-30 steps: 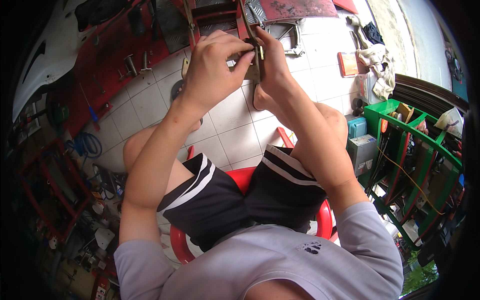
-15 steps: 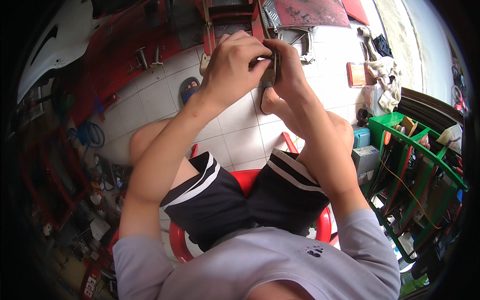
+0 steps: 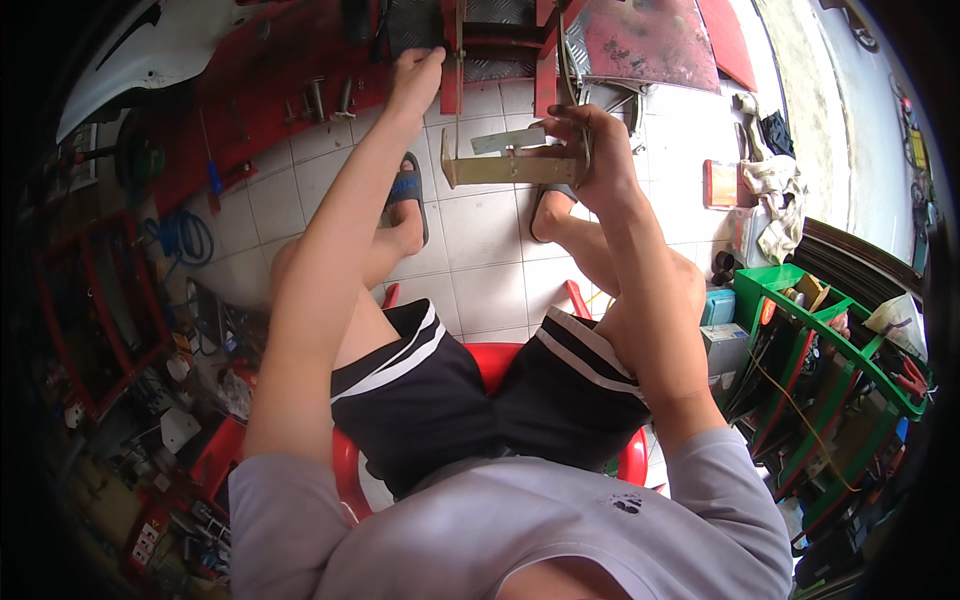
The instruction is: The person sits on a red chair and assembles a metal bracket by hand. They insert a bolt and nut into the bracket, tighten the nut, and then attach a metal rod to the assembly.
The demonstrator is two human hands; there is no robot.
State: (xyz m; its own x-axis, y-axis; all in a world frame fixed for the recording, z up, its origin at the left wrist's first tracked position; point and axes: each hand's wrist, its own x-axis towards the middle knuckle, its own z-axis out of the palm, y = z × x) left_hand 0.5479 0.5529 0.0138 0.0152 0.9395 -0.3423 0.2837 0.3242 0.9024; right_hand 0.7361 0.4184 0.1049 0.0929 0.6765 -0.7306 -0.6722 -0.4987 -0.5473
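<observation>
Bracket (image 3: pixel 490 172) over the tiles (image 3: pixel 478 235), right hand (image 3: pixel 604 150) clamped on its right end; left hand (image 3: pixel 414 84) bunched near red frame (image 3: pixel 547 80), can't tell if gripping; firm right grip should stop it tilting

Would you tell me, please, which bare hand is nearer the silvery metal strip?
The right hand, its fingers at one end of the silvery metal strip; the left hand is farther off, near the red metal frame.
</observation>
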